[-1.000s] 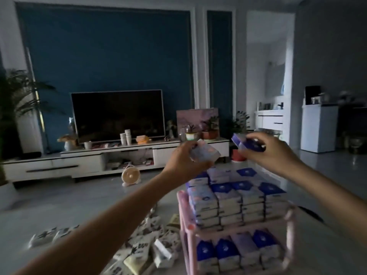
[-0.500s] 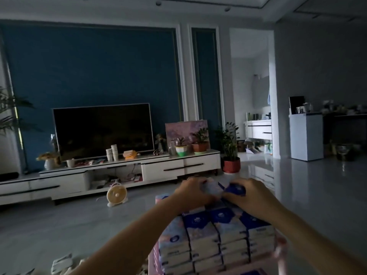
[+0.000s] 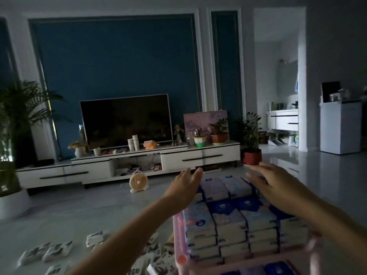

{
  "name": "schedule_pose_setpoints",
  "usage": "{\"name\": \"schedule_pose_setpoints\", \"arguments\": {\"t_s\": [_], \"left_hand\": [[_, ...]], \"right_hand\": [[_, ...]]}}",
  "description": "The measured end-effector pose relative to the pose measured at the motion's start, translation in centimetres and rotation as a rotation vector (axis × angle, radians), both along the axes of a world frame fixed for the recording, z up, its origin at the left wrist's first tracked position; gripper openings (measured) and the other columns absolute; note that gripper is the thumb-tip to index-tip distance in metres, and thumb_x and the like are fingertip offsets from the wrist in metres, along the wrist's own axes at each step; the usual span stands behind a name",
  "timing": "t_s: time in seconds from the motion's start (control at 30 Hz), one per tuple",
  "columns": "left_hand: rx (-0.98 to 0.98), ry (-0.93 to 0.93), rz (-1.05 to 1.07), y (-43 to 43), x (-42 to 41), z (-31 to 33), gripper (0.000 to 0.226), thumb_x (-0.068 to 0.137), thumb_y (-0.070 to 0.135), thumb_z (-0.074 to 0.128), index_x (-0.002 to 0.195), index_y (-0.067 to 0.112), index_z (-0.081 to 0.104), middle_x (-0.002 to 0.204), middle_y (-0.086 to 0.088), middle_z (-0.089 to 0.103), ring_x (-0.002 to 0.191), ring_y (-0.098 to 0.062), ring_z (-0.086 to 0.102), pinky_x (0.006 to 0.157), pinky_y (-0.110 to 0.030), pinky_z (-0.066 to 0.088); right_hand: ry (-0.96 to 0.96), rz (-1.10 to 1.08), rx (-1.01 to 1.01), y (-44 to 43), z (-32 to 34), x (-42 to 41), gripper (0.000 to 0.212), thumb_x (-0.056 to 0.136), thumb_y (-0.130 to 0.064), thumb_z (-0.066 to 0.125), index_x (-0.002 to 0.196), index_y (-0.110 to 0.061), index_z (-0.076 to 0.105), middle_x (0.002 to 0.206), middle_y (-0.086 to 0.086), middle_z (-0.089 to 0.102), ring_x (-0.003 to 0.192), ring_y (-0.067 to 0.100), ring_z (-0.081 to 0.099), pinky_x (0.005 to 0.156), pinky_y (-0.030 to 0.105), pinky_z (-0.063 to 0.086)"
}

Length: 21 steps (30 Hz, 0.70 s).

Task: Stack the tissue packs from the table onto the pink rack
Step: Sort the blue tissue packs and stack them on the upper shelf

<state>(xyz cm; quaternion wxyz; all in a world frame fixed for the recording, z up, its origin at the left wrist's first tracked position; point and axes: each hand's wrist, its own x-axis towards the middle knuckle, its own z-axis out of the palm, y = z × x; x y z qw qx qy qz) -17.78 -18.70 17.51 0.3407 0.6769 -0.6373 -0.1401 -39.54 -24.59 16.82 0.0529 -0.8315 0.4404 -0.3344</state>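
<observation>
The pink rack (image 3: 179, 247) stands at the lower right, its top shelf filled with stacked tissue packs (image 3: 230, 217) in blue and pale wrappers. My left hand (image 3: 183, 188) is flat and open, its fingers straight along the left side of the far packs. My right hand (image 3: 272, 185) hovers open over the right side of the stack, fingers spread and holding nothing. More packs show on a lower shelf (image 3: 276, 270). Loose tissue packs (image 3: 55, 253) lie scattered on the pale surface at the lower left.
A white TV cabinet (image 3: 127, 165) with a dark television (image 3: 127, 120) runs along the blue wall. A small round fan (image 3: 138, 183) sits on the floor before it. A large plant (image 3: 17, 120) stands at left, a red potted plant (image 3: 251, 153) at right.
Both hands gripped a pack each above the rack, lowered them onto the top layer, and now have let go and spread apart with straight fingers. The camera view has shifted.
</observation>
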Motion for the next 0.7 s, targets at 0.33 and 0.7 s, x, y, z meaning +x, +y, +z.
{"name": "schedule_pose_setpoints", "arguments": {"t_s": [0.33,0.7], "left_hand": [[-0.398,0.008,0.331,14.7,10.7,-9.4,0.01,0.09,0.035,0.051,0.094,0.043,0.055,0.098,0.024,0.056,0.093,0.003,0.052,0.07,0.001,0.035],[-0.434,-0.472,0.605,34.0,23.0,-21.0,0.03,0.068,0.015,0.044,0.091,0.031,0.053,0.103,0.015,0.053,0.097,-0.007,0.053,0.086,-0.019,0.038]], "right_hand": [[-0.348,0.574,-0.245,13.0,-5.8,10.8,0.025,0.084,-0.052,0.036,0.083,-0.041,0.058,0.103,-0.021,0.062,0.104,-0.012,0.054,0.08,0.007,0.044],[-0.275,0.742,0.079,18.7,-18.9,23.7,0.019,0.081,-0.048,0.044,0.092,-0.063,0.049,0.093,-0.032,0.056,0.074,-0.018,0.052,0.067,0.001,0.041]]}}
